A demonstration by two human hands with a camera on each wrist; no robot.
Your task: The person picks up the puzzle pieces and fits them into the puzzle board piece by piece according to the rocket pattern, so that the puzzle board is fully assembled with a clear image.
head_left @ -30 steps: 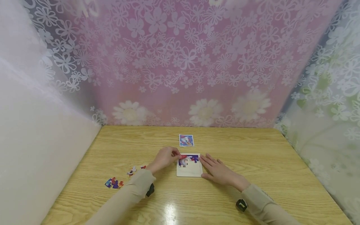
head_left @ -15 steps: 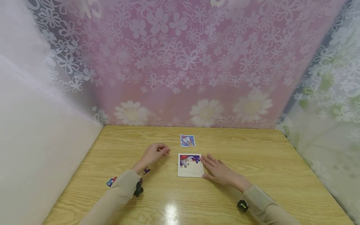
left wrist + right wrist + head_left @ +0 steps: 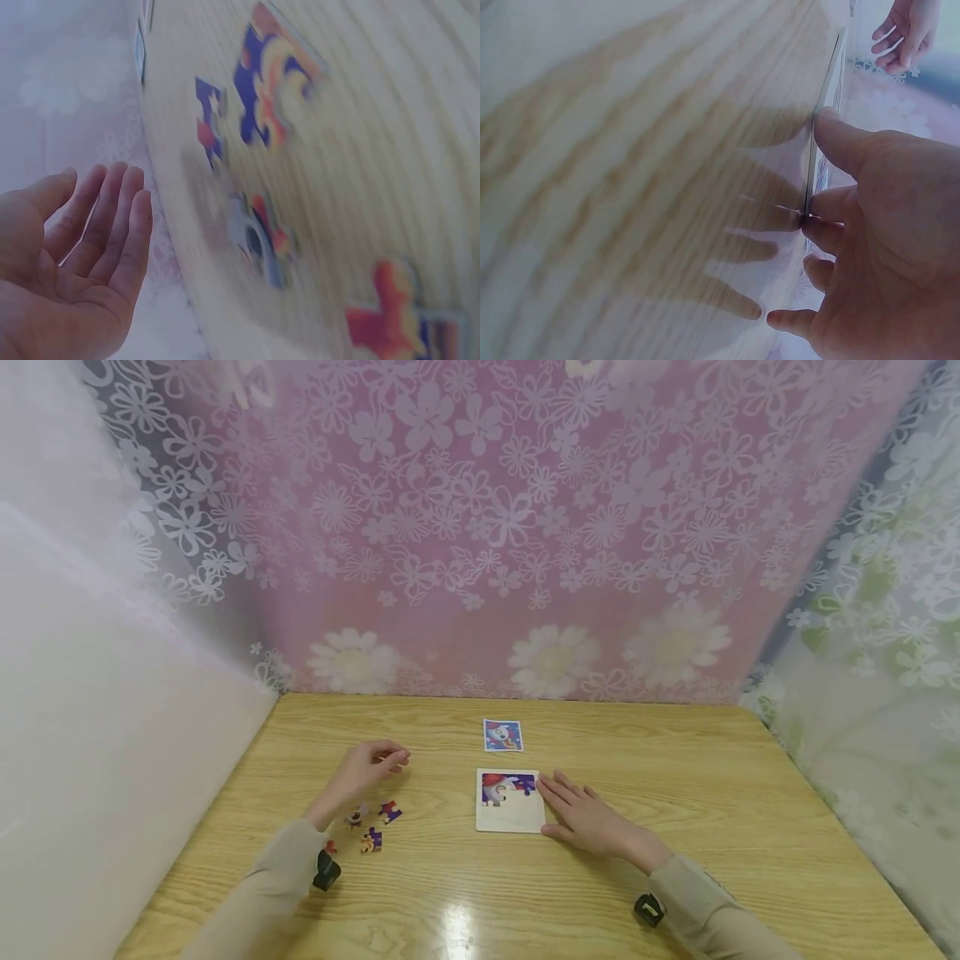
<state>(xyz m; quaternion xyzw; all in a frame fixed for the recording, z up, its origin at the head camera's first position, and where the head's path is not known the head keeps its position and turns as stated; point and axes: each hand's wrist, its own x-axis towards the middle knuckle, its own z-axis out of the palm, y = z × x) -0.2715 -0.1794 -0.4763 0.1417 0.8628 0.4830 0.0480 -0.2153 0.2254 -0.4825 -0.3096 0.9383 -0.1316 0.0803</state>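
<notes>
Left hand has withdrawn from the tray's far left corner, where its fingertips were a second ago; now well apart, just beyond the loose pieces. Its fingers are loosely bent, palm bare, nothing gripped. Right hand unchanged: fingers extended, gripping nothing, tips and thumb touching the right edge of the puzzle tray, apparently steadying it. Tray lies flat on the surface, near side of the picture card. Joined pieces fill its far part; near part bare. The move has uncovered a purple-and-red piece, a purple-and-orange piece and a grey piece; a red piece shows partly beside the left sleeve. Judgement: assembly partial, left hand free for these.
</notes>
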